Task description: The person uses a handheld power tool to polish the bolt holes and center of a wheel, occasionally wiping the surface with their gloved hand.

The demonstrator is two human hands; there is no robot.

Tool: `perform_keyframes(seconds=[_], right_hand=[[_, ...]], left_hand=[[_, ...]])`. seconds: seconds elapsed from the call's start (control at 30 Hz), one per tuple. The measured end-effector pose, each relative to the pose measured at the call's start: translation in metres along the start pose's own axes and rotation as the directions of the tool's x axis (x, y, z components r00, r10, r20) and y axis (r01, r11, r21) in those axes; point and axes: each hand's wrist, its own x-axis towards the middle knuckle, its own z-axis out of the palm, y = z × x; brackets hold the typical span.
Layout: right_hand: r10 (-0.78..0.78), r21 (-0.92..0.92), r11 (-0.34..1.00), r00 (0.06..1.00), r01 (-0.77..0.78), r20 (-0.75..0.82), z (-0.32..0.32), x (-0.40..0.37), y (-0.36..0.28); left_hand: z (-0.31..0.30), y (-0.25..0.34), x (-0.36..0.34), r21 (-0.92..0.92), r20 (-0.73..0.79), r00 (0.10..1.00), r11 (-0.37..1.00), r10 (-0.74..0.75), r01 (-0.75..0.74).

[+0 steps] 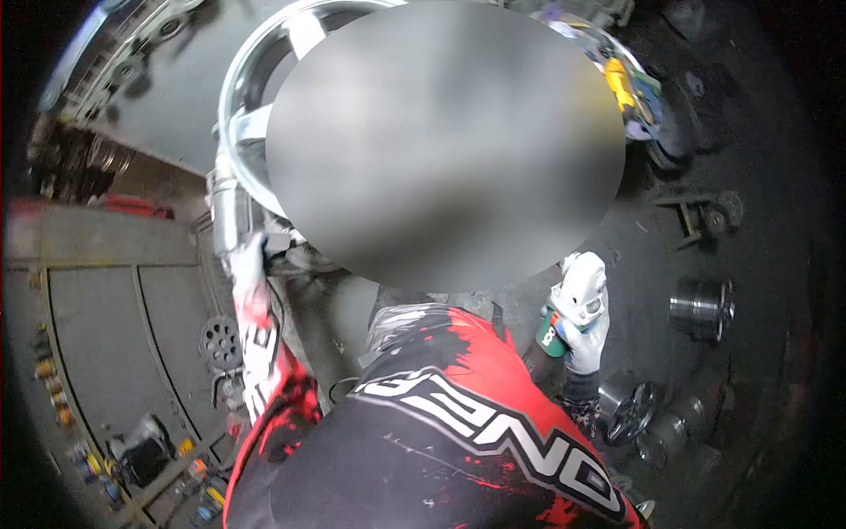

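Observation:
At the left, my left hand, in a pale glove, is closed at a small grey part beside a metal cylinder; what its fingers hold is unclear. A large silver wheel rim stands just above it, partly hidden by a grey blurred oval. On the right, my right hand, also gloved, is wrapped round a green object with a white mark on it. Crumpled white material sits against the top of that object and the glove.
Several metal wheels lie at the right, one a shiny rim. A wheeled stand is above it. A round holder with a yellow item stands at the upper right. Grey panels and a spoked disc are at the left.

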Motion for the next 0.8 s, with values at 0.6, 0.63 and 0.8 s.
perform_keyframes(seconds=[0.6, 0.63, 0.8], right_hand=[[-0.084, -0.240, 0.965, 0.992, 0.104, 0.090, 0.039, -0.028, -0.024], [-0.099, -0.276, 0.952, 0.985, 0.135, 0.140, 0.039, -0.028, -0.026], [-0.133, -0.310, 0.936, 0.982, 0.169, 0.134, 0.034, -0.035, -0.013]], left_hand=[[0.237, 0.111, -0.236, -0.419, 0.896, 0.444, 0.295, -0.020, 0.859], [0.243, 0.109, -0.239, -0.420, 0.893, 0.449, 0.316, -0.022, 0.851], [0.258, 0.107, -0.256, -0.425, 0.881, 0.473, 0.453, 0.008, 0.784]])
